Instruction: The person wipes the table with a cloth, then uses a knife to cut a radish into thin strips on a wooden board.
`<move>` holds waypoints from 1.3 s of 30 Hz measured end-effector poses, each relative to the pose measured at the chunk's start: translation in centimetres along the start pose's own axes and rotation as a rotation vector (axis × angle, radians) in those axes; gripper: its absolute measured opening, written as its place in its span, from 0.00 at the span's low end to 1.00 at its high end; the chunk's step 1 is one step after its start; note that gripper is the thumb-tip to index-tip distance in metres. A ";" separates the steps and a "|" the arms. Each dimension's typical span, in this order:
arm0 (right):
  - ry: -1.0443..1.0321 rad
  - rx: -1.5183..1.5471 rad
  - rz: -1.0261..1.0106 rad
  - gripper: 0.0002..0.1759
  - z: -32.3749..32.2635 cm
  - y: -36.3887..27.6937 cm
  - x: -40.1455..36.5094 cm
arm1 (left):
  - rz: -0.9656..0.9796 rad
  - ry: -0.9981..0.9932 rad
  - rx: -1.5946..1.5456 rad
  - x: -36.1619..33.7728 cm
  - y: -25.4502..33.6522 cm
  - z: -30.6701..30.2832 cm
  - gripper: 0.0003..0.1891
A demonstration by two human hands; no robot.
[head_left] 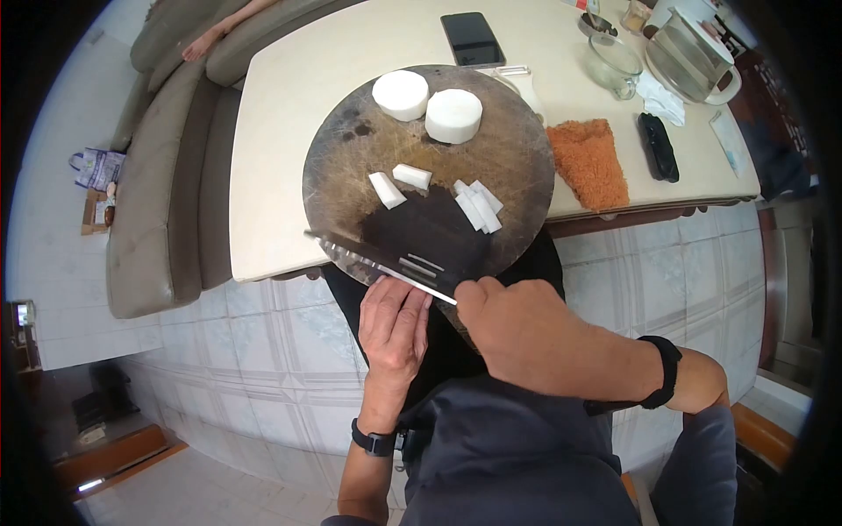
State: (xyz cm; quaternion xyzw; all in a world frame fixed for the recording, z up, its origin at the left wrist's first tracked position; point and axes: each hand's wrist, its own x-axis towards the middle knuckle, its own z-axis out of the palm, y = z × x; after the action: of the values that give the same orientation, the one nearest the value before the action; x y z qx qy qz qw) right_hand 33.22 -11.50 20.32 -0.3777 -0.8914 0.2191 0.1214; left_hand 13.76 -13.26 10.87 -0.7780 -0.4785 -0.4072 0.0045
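Observation:
My right hand (526, 329) is wrapped round the handle of a kitchen knife (373, 265), whose blade points left across the near edge of the round cutting board (342, 167). Close behind the blade, my left hand (393, 324) has its fingers bent and pressed together at the board's rim; whatever lies under them is hidden. Two thin white strips (425, 261) show just beyond the blade. Two thick white radish rounds (453, 116) sit at the far side. Two separate radish pieces (387, 190) lie mid-board, and a small pile of radish sticks (478, 207) is on the right.
The board rests on a cream table (272, 167). Around it are a phone (473, 39), a peeler (524, 88), an orange cloth (588, 165), a black case (658, 147), a glass cup (614, 66) and a glass pitcher (688, 57). Another person's foot (203, 44) is on the sofa (153, 202).

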 end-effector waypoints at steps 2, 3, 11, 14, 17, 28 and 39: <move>0.042 0.025 0.020 0.13 0.0 0.5 -0.5 | 0.010 -0.005 -0.008 0.2 0.0 0.1 0.13; 0.038 0.043 0.008 0.13 -0.2 0.6 -0.9 | 0.007 -0.003 -0.007 0.2 0.1 0.1 0.13; -0.106 0.037 0.022 0.12 -1.4 -0.4 -2.4 | -0.010 0.003 0.004 -0.4 -0.2 0.1 0.12; -0.097 0.017 0.007 0.14 -1.4 -0.7 -1.9 | -0.021 -0.015 -0.006 -0.8 -0.4 0.0 0.12; -0.116 0.011 0.011 0.15 -1.0 -1.1 -0.8 | -0.019 -0.021 0.001 -0.6 -0.3 0.0 0.13; -0.007 0.118 0.013 0.13 -1.3 0.1 -1.2 | 0.003 0.034 0.014 0.0 0.0 0.2 0.12; -0.105 0.094 0.026 0.09 -1.7 0.3 -0.9 | -0.021 0.021 0.002 -0.3 -0.2 0.2 0.11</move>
State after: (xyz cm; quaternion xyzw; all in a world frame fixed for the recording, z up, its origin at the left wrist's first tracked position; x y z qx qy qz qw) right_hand 34.71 -11.50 21.66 -0.3711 -0.8803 0.2818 0.0891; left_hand 13.74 -13.28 10.47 -0.7686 -0.4871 -0.4146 0.0061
